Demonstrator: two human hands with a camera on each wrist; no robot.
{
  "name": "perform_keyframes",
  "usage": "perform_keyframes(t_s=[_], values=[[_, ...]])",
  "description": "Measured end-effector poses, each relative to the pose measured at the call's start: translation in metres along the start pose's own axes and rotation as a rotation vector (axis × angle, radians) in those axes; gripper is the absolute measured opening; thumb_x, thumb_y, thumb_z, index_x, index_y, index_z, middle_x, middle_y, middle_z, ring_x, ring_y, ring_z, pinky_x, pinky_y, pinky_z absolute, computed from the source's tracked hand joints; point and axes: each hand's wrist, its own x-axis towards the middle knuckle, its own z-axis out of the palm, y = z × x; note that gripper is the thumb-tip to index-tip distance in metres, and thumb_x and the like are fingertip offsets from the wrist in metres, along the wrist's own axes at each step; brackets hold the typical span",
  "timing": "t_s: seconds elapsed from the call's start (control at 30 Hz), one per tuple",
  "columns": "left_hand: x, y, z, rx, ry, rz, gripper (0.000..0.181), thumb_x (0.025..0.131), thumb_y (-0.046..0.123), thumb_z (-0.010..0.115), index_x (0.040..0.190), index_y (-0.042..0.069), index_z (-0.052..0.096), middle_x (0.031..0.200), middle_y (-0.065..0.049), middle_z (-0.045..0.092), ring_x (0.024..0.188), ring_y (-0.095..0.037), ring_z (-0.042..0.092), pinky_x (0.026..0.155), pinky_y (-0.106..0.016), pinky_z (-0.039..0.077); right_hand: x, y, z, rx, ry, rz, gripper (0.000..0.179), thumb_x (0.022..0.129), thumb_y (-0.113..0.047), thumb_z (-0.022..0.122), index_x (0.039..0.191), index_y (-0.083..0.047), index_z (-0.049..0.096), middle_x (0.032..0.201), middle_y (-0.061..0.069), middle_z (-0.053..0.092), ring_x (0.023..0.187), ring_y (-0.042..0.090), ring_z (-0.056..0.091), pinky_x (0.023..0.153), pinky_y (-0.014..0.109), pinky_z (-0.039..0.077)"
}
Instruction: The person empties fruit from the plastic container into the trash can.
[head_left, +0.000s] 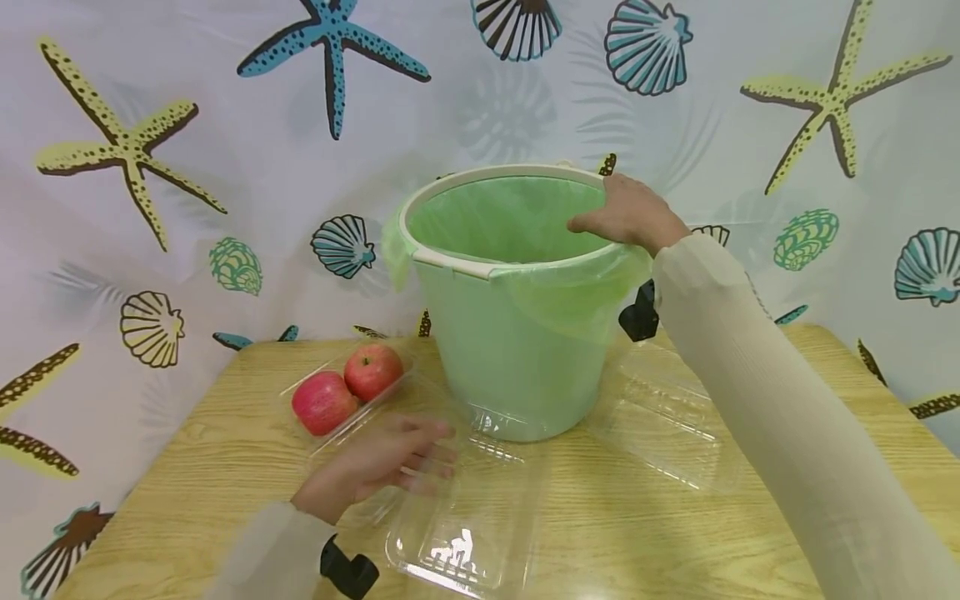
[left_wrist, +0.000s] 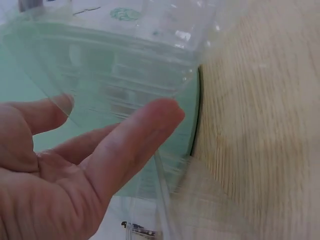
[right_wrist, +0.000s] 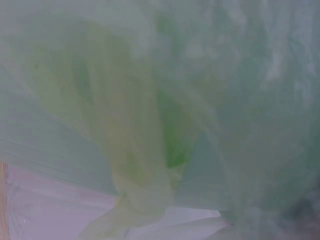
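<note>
A pale green bin (head_left: 517, 358) with a cream rim stands on the table, lined with a thin green plastic bag (head_left: 592, 292) folded over its edge. My right hand (head_left: 633, 212) holds the bin's right rim, thumb on the inner side; its other fingers are mostly hidden. In the right wrist view, the bag (right_wrist: 135, 125) fills nearly everything. My left hand (head_left: 386, 462), slightly blurred, hovers by a clear plastic container (head_left: 457, 542) at the front. The left wrist view shows its fingers extended beside clear plastic (left_wrist: 130, 75), without a visible grip.
Two red apples (head_left: 348, 387) sit in a clear tray (head_left: 393, 383) left of the bin. Another clear plastic container (head_left: 667, 417) lies at the bin's right. A curtain (head_left: 285, 183) printed with starfish and shells hangs behind the wooden table (head_left: 187, 475).
</note>
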Motion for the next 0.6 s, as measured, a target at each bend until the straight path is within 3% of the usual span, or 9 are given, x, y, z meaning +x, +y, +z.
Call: perform_keyframes(t_s=[0.3, 0.6], values=[[0.006, 0.003, 0.016, 0.083, 0.06, -0.04, 0.041, 0.098, 0.014, 0.048, 0.127, -0.015, 0.049, 0.107, -0.023, 0.064, 0.086, -0.019, 0.067, 0.064, -0.034, 0.058, -0.001, 0.001, 0.0, 0.008, 0.011, -0.006, 0.084, 0.091, -0.041, 0.052, 0.151, 0.004, 0.013, 0.156, 0.024, 0.018, 0.141, 0.041, 0.024, 0.113, 0.053, 0.025], [0.006, 0.005, 0.025, 0.102, 0.111, -0.058, 0.041, 0.095, 0.01, 0.048, 0.124, -0.018, 0.048, 0.11, -0.028, 0.062, 0.092, -0.026, 0.068, 0.073, -0.041, 0.058, -0.002, -0.001, 0.0, 0.01, 0.006, -0.002, 0.086, 0.091, -0.041, 0.051, 0.151, 0.004, 0.009, 0.157, 0.023, 0.014, 0.143, 0.041, 0.02, 0.114, 0.053, 0.023]])
